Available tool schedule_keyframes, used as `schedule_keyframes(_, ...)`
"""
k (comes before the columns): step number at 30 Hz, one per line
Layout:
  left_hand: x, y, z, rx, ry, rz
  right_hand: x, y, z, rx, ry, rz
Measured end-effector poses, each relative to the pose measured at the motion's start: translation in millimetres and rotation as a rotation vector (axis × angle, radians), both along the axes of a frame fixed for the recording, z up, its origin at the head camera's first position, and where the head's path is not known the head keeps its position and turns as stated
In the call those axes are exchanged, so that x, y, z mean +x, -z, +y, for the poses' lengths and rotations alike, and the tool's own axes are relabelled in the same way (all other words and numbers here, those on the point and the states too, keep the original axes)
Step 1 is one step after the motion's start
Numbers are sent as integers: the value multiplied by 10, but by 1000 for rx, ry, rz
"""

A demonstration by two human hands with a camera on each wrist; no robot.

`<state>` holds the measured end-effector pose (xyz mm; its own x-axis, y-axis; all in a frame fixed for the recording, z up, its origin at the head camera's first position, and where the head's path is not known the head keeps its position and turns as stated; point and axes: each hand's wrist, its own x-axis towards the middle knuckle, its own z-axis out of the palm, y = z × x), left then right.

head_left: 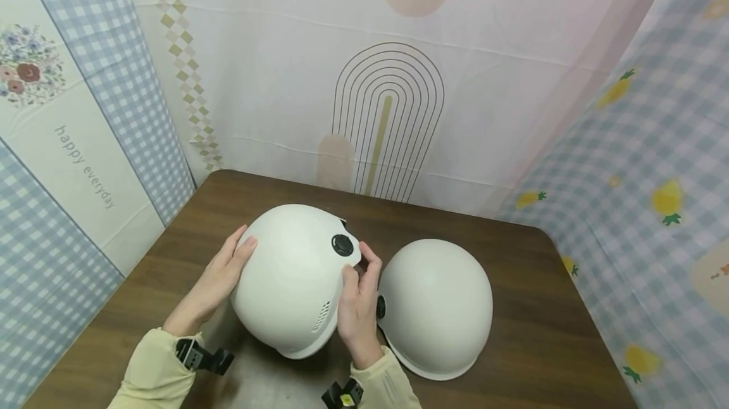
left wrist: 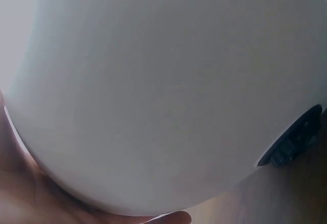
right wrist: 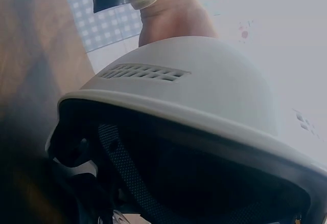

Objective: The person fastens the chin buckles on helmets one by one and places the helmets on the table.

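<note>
A glossy white helmet (head_left: 287,270) is held tilted above the brown table between both hands. My left hand (head_left: 215,279) grips the left side of its shell. In the left wrist view, fingers (left wrist: 168,218) show along the shell's lower edge. My right hand (head_left: 359,311) holds the right rim, thumb on the outside, close to a round black knob (head_left: 342,245). The right wrist view looks at the dark inside, a woven strap (right wrist: 125,168) and a slotted vent (right wrist: 145,72). A second white helmet (head_left: 438,304), more matte, rests dome up on the table just right of my right hand.
The dark brown wooden table (head_left: 535,308) has rounded far corners. Behind it hangs a pale printed cloth (head_left: 273,80). Blue checked cloths stand on the left (head_left: 97,29) and right (head_left: 626,257). Both wrists wear black camera mounts.
</note>
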<state>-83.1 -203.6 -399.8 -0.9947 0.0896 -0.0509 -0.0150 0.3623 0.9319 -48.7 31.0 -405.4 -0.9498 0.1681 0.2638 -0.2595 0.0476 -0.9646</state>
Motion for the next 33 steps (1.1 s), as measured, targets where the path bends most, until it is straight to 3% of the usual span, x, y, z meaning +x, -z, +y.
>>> schedule_keyframes(17,-14,22,-42,-8,-16,-13,10,75,-8,16,34,-42)
schedule_keyframes(27,-40,44,-46,16,-11,1,-2,98,-31,180,129,63)
schedule_keyframes(33,-50,68,-48,-3,-25,-21,10,112,-31,260,127,86)
